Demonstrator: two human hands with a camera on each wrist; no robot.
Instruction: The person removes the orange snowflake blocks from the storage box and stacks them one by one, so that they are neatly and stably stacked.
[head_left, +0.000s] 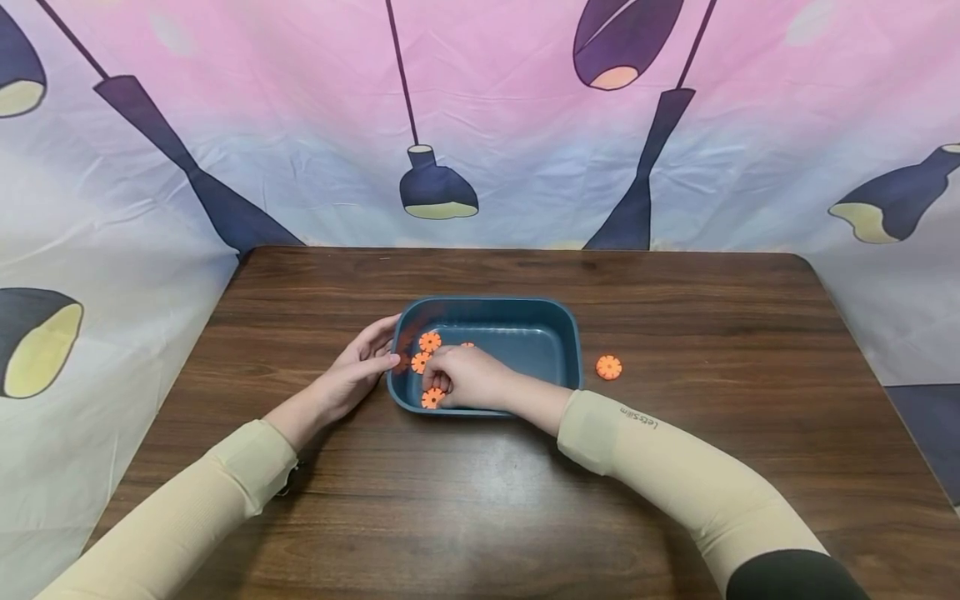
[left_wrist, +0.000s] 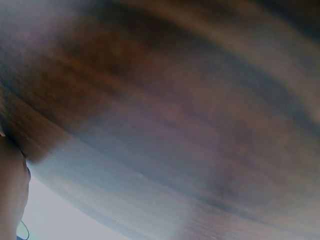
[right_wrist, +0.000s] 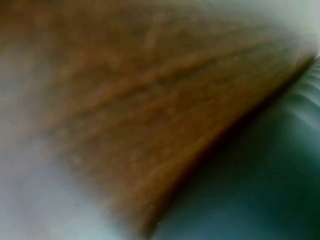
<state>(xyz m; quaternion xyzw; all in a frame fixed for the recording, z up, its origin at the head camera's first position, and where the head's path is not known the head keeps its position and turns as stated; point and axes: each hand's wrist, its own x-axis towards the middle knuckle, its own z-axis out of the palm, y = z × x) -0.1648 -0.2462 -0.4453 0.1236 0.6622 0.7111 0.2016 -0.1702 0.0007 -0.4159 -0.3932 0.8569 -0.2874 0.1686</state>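
A dark teal plastic tub (head_left: 517, 344) stands on the table. My left hand (head_left: 358, 364) holds its left side, with the thumb at the rim and the fingers along the outer wall. Reaching down into the tub's left half is my right hand (head_left: 474, 377), fingers curled at an orange notched plastic disc (head_left: 432, 398) near the front wall. Two more such discs, an upper one (head_left: 430, 342) and a lower one (head_left: 420, 362), lie by the left wall. Another disc (head_left: 467, 344) is mostly hidden behind my right hand.
One loose orange notched disc (head_left: 609, 367) lies on the brown wooden table (head_left: 712, 333), right of the tub. A patterned cloth (head_left: 517, 125) hangs behind the table's far edge. Blurred tabletop fills much of both wrist views, with the tub's wall (right_wrist: 250, 190) at lower right in the right one.
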